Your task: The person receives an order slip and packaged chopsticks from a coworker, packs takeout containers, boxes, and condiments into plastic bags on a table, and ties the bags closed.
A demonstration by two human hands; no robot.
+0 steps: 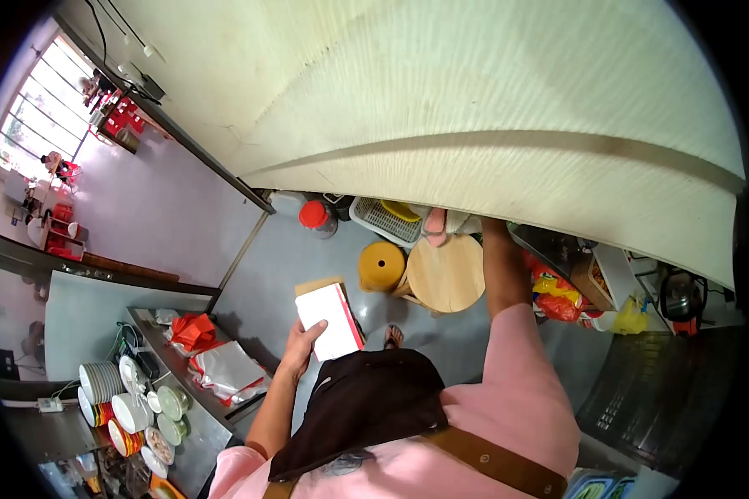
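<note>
My left hand [304, 343] is closed on a flat white pad-like stack [326, 316] with a red strip along one side, its thumb lying on the white face. A brown cardboard-coloured edge [318, 284] shows behind the stack. My right arm [505, 270] reaches forward past a round wooden stool [446, 274] and goes under a large cream panel [508, 170], which hides the hand. Near that arm lie a pink cloth-like item [435, 226] and a dark box-like item [549, 249].
A yellow round stool [382, 264], a red-lidded jar [314, 216] and a grey plastic basket [379, 221] stand ahead. Bagged goods [558, 295] sit at right. A metal counter [212, 428] at left carries stacked plates and bowls. A doorway opens at upper left.
</note>
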